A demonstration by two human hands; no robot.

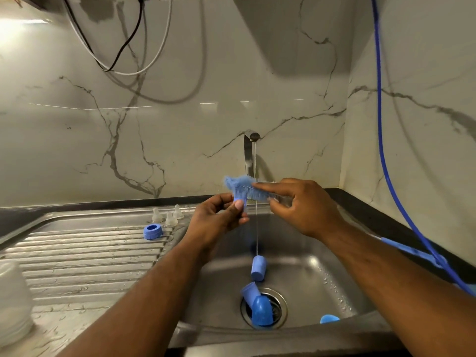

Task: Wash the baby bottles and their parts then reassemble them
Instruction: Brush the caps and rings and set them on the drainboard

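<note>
Over the sink basin [322, 266], my left hand [219, 220] pinches the blue end of a blue bristle brush [239, 186]. My right hand [304, 204] curls around a clear bottle [280, 199], which is mostly hidden by the fingers, and its index finger stretches onto the bristles. A thin stream of water falls from the tap [251, 140] past the brush. Three blue caps [258, 267] [249, 292] [262, 311] lie near the drain. A blue collar ring [153, 231] and three clear nipples [171, 219] sit on the drainboard [90, 258].
A clear upturned container [13, 300] stands at the left edge of the drainboard. Another blue piece [329, 318] lies at the basin's front right. A blue cable [381, 150] hangs down the right wall onto the dark counter. Marble walls close the back and right.
</note>
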